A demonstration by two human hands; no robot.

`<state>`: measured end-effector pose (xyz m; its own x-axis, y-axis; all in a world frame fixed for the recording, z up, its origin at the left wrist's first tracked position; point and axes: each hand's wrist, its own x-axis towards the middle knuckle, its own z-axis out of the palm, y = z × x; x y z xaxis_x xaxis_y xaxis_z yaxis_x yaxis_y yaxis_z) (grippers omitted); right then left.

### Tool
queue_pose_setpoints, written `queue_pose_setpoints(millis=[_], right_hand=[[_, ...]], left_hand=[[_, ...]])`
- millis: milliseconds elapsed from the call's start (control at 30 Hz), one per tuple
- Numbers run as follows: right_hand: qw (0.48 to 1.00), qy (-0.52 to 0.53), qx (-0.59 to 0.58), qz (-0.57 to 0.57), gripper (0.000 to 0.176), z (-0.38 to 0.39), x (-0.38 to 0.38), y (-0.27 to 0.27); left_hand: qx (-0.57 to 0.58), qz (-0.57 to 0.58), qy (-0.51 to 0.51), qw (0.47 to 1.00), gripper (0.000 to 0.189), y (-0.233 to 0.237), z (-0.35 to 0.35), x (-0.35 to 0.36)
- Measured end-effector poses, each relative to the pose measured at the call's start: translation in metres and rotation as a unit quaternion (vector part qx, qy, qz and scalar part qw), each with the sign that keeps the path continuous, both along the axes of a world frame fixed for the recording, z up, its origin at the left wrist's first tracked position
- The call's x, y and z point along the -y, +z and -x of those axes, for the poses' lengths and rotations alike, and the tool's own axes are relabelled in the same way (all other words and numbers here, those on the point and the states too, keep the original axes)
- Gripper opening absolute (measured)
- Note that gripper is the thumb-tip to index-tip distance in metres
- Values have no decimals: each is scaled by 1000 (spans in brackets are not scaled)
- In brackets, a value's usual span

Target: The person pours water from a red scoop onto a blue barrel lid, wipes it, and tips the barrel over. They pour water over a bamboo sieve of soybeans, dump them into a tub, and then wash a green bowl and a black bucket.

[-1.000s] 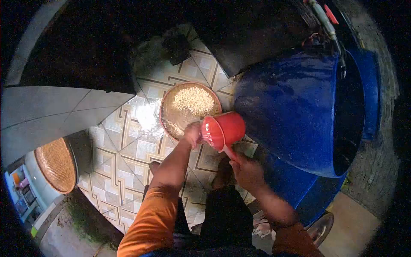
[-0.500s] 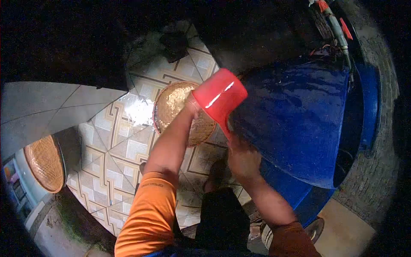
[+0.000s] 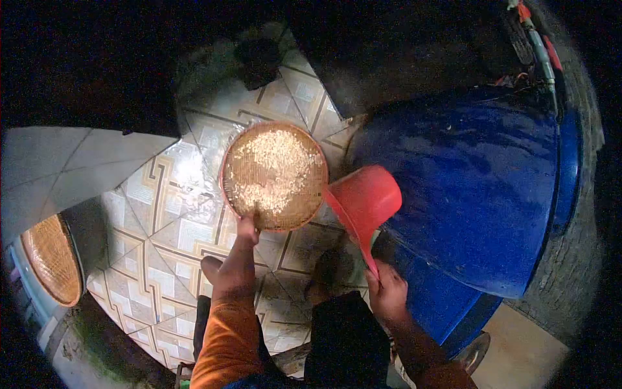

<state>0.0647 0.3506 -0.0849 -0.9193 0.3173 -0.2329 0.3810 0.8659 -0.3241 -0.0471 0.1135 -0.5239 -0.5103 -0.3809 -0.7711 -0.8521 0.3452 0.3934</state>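
The round tray (image 3: pixel 275 176) was woven cane, rough and matt (pale grain lay on it). The dipper (image 3: pixel 366 198) was smooth red plastic; the barrel (image 3: pixel 479 188) glossy blue plastic. The tiled floor (image 3: pixel 168 214) shone glazed; the sleeve (image 3: pixel 227 343) was orange cloth.

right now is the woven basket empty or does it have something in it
Not empty: pale grains cover most of the woven basket, which the left hand grips at its near rim.

The left hand (image 3: pixel 247 228) reaches farther forward than the right hand (image 3: pixel 387 292), both with fingers curled closed.
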Motion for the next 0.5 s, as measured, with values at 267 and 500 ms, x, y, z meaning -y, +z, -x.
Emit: queue_pose_setpoints(millis=[267, 500], right_hand=[[991, -66, 76, 84, 25, -14, 7, 46], [984, -70, -30, 164, 26, -52, 16, 158]], left_hand=[[-65, -361, 9, 930, 36, 89, -25, 22], [78, -434, 8, 898, 33, 206, 5, 83]])
